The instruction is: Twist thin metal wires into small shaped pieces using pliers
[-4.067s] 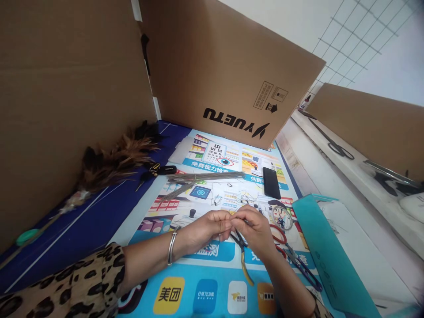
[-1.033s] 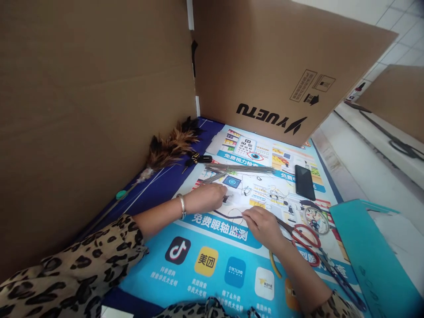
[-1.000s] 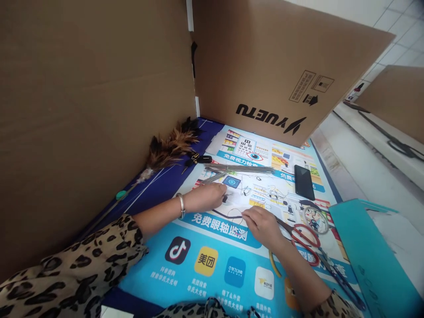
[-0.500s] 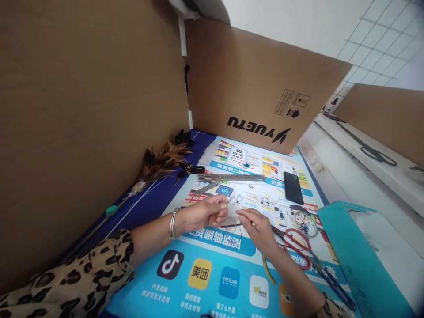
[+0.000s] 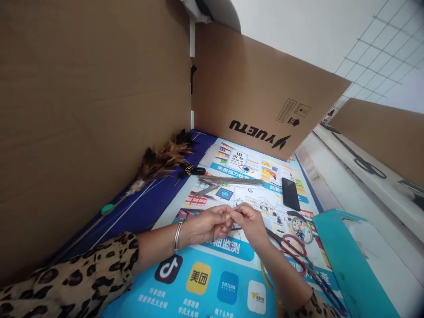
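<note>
Left hand: thumb and fingertips (image 5: 228,217) pinched up against the other hand's, so left hand (image 5: 211,225) and right hand (image 5: 251,226) meet in one grip
Thin piece: looks like something slim (image 5: 236,209) sits right in that pinch, but fingers cover most of it, can't tell what it is
Wire bundle: lying beyond the grip, a bit left (image 5: 232,181)
Loose wires: messy tangle just past the grip on the right (image 5: 266,205), and I'd worry here, a fingertip-only hold could slip and a dropped bit would get lost in that and the busy printed sheet (image 5: 195,242)
Red-handled scissors: right beside the right wrist (image 5: 286,245), so an outward arm swing could knock them imo
Yellow-handled pliers: nearer than the grip, partly behind the right forearm (image 5: 266,277), might get dragged if that arm slides back
</note>
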`<action>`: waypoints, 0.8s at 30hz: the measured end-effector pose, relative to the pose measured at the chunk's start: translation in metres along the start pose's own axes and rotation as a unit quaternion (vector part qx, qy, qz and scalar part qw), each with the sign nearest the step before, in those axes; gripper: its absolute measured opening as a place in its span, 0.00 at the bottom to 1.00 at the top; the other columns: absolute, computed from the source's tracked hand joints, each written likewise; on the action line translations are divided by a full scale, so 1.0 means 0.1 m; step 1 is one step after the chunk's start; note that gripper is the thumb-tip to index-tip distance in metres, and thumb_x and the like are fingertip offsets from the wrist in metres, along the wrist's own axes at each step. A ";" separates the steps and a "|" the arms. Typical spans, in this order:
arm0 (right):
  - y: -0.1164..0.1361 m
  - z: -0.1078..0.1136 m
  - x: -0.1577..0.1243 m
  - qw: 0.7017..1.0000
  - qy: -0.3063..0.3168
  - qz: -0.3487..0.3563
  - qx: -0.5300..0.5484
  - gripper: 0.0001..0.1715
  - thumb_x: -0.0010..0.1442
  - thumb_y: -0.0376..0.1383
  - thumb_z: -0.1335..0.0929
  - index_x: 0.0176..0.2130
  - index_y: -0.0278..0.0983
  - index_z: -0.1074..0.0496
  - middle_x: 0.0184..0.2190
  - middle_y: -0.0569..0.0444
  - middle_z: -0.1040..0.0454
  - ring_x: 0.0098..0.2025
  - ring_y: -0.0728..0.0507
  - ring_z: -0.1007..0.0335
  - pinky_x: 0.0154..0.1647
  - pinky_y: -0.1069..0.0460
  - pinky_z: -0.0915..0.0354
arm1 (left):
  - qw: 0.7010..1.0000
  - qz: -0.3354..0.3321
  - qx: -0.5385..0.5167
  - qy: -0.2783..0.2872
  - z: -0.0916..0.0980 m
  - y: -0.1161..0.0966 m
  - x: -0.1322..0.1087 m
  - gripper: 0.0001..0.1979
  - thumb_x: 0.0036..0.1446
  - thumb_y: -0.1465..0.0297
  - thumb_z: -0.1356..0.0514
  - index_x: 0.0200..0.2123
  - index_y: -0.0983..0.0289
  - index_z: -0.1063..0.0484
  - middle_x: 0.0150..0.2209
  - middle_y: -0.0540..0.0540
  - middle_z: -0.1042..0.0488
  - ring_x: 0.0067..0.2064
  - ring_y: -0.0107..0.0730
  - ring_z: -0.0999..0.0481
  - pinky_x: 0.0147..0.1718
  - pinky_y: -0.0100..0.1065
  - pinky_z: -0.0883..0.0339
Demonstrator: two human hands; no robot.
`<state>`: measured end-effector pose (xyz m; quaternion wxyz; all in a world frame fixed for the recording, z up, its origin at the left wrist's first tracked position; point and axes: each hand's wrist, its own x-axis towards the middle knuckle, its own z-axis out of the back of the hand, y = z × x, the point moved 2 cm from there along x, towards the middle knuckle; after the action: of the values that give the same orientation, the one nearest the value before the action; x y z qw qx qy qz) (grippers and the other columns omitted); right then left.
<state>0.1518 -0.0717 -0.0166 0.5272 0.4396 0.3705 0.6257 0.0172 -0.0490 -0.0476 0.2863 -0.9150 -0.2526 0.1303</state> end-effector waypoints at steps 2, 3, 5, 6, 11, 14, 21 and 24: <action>0.04 0.01 0.03 1.000 -0.007 0.026 -0.014 0.07 0.53 0.37 0.33 0.27 0.38 0.26 0.28 0.55 0.29 0.33 0.48 0.33 0.37 0.53 0.38 | 1.000 -0.020 -0.018 -0.011 0.04 0.00 0.02 0.07 0.51 0.72 0.40 0.32 0.66 0.37 0.25 0.50 0.36 0.25 0.20 0.36 0.24 0.25 0.43; 0.06 0.01 0.05 0.999 -0.011 0.034 -0.016 0.07 0.53 0.37 0.33 0.28 0.38 0.26 0.29 0.55 0.28 0.34 0.48 0.33 0.38 0.53 0.38 | 0.999 -0.028 -0.030 -0.020 0.06 0.00 0.03 0.07 0.51 0.72 0.40 0.32 0.66 0.37 0.26 0.51 0.35 0.26 0.21 0.35 0.26 0.25 0.41; 0.10 0.00 0.06 0.999 -0.014 0.038 -0.019 0.07 0.53 0.37 0.33 0.30 0.38 0.26 0.30 0.54 0.28 0.35 0.47 0.33 0.38 0.52 0.37 | 0.996 -0.047 -0.063 -0.051 0.10 0.01 0.05 0.07 0.53 0.69 0.42 0.32 0.66 0.36 0.27 0.52 0.34 0.28 0.23 0.32 0.27 0.27 0.39; 0.11 -0.01 0.07 0.999 -0.014 0.037 -0.021 0.07 0.54 0.37 0.33 0.30 0.39 0.26 0.30 0.54 0.28 0.35 0.47 0.32 0.38 0.52 0.37 | 0.992 -0.060 -0.082 -0.071 0.13 0.01 0.06 0.07 0.54 0.67 0.43 0.32 0.66 0.36 0.28 0.52 0.33 0.29 0.24 0.32 0.28 0.27 0.39; 0.17 -0.17 0.09 0.998 -0.007 0.045 -0.047 0.07 0.54 0.37 0.34 0.31 0.39 0.26 0.32 0.53 0.27 0.37 0.46 0.32 0.40 0.51 0.36 | 0.972 -0.136 -0.152 -0.115 0.15 -0.04 0.07 0.16 0.56 0.58 0.48 0.31 0.67 0.34 0.30 0.54 0.32 0.33 0.27 0.31 0.34 0.30 0.36; 0.19 -0.28 0.09 0.998 -0.009 0.050 -0.047 0.08 0.55 0.37 0.35 0.32 0.39 0.26 0.34 0.53 0.27 0.38 0.46 0.32 0.43 0.51 0.37 | 0.968 -0.161 -0.154 -0.115 0.12 -0.09 0.05 0.20 0.56 0.55 0.50 0.30 0.67 0.34 0.29 0.54 0.32 0.32 0.28 0.31 0.35 0.31 0.36; 0.12 -0.44 0.08 0.998 0.001 0.046 -0.033 0.07 0.55 0.35 0.35 0.32 0.38 0.27 0.33 0.54 0.27 0.38 0.46 0.32 0.44 0.50 0.37 | 0.962 -0.168 -0.167 -0.134 0.08 -0.14 0.02 0.23 0.54 0.52 0.51 0.30 0.67 0.33 0.33 0.58 0.29 0.36 0.33 0.29 0.39 0.35 0.36; 0.08 -0.45 0.08 0.999 0.006 0.038 -0.034 0.08 0.55 0.36 0.35 0.31 0.38 0.27 0.32 0.54 0.27 0.38 0.46 0.32 0.43 0.50 0.37 | 0.959 -0.168 -0.182 -0.135 0.11 -0.13 0.03 0.22 0.54 0.53 0.50 0.29 0.67 0.33 0.33 0.57 0.29 0.37 0.32 0.29 0.41 0.34 0.36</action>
<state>0.1061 -0.0650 -0.0237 0.5156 0.4314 0.3351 0.6601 0.0104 -0.0330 -0.0487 0.0961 -0.8700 -0.4584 0.1542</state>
